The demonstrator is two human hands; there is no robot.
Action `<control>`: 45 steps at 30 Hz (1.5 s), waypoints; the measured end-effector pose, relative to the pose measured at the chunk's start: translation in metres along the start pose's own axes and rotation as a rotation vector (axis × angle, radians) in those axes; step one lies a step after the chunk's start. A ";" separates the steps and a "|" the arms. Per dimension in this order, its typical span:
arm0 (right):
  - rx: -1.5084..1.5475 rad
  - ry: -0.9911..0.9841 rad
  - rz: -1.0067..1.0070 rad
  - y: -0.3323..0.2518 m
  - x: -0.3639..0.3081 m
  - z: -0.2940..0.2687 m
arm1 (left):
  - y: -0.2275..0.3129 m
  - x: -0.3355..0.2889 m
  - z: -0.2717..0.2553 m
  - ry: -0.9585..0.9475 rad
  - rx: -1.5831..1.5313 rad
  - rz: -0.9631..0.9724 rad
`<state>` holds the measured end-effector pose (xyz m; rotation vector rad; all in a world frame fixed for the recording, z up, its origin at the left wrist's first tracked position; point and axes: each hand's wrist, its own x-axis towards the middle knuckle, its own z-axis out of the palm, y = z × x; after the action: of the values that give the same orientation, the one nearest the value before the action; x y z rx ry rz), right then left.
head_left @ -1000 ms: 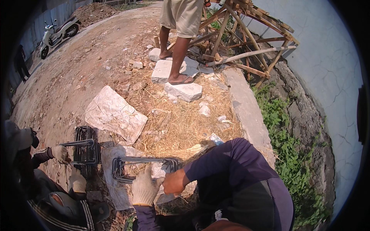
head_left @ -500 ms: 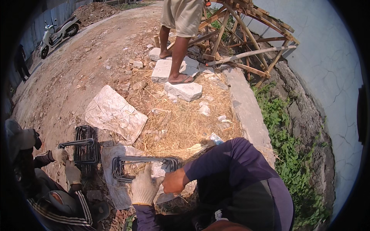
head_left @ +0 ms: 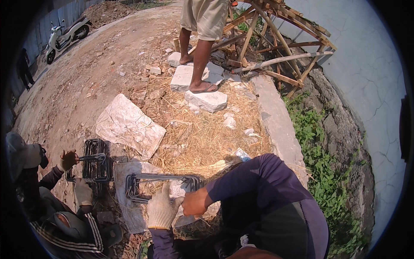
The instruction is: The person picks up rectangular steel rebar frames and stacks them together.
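My left hand [head_left: 162, 210], in a pale knitted glove, lies against the near side of a bundle of dark bent steel rebar stirrups [head_left: 148, 177]. Its index finger is stretched out over the bundle and the thumb points toward my other hand; the remaining fingers are partly hidden. My bare right hand [head_left: 195, 203] is closed beside the left thumb, at the bundle's near right corner. What it pinches, if anything, is hidden. Beneath the stirrups lies a pale sack sheet [head_left: 125, 218] on the ground.
To my left, a crouching co-worker's gloved hands [head_left: 68, 159] are at another stirrup stack [head_left: 97, 166]. A person stands on broken concrete blocks [head_left: 207, 101] ahead. Straw [head_left: 202, 134] and a flattened sack [head_left: 127, 125] lie between. Wooden scaffolding [head_left: 280, 64], a concrete ledge [head_left: 278, 118] and plants [head_left: 315, 172] border the right.
The co-worker's far hand has lifted forward and opened its fingers by the bars, while the nearer one shifted slightly. Both my hands stay nearly still.
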<state>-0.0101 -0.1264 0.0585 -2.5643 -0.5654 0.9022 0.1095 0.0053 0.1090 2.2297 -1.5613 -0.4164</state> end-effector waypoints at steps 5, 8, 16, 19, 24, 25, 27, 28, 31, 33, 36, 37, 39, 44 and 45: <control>-0.019 0.011 0.005 -0.003 0.000 -0.004 | -0.005 -0.001 0.001 0.016 0.014 0.014; -0.033 0.023 -0.010 -0.004 -0.003 -0.007 | -0.002 -0.001 -0.002 0.039 0.000 0.033; -0.024 0.066 -0.048 0.000 -0.003 -0.003 | 0.000 -0.002 -0.004 0.044 -0.003 0.039; -0.034 0.068 -0.043 0.001 -0.003 -0.001 | 0.002 0.000 -0.005 0.015 0.012 0.024; -0.052 0.064 -0.064 -0.003 -0.005 -0.009 | -0.003 -0.002 -0.003 0.040 0.005 0.038; -0.041 0.055 -0.054 -0.003 -0.003 -0.007 | -0.003 -0.001 -0.003 0.052 -0.012 0.051; -0.020 0.038 -0.034 -0.001 0.000 -0.002 | -0.002 -0.001 -0.004 0.030 -0.024 0.034; -0.018 0.028 -0.029 -0.002 0.000 -0.003 | 0.001 0.000 -0.007 -0.004 -0.020 0.006; -0.012 0.015 -0.023 -0.003 -0.002 -0.007 | 0.002 0.000 -0.008 -0.053 0.011 -0.038; -0.007 0.032 -0.032 -0.002 -0.003 -0.006 | 0.001 0.000 -0.007 -0.049 0.030 -0.040; 0.009 0.035 -0.024 -0.003 -0.004 -0.008 | -0.001 0.001 -0.004 -0.031 0.049 -0.028; 0.006 0.031 -0.024 -0.003 -0.004 -0.009 | -0.001 0.001 -0.004 -0.037 0.062 -0.029; 0.000 0.024 -0.025 -0.004 -0.005 -0.010 | -0.001 0.002 -0.003 -0.041 0.081 -0.030; -0.007 0.057 -0.084 -0.002 -0.006 -0.010 | -0.002 0.002 -0.001 -0.058 0.079 -0.048; -0.001 0.084 -0.128 0.001 -0.006 -0.008 | -0.001 0.002 -0.001 -0.036 0.072 -0.030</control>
<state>-0.0088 -0.1319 0.0668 -2.5210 -0.6956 0.7475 0.1115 0.0041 0.1092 2.3141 -1.5869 -0.4175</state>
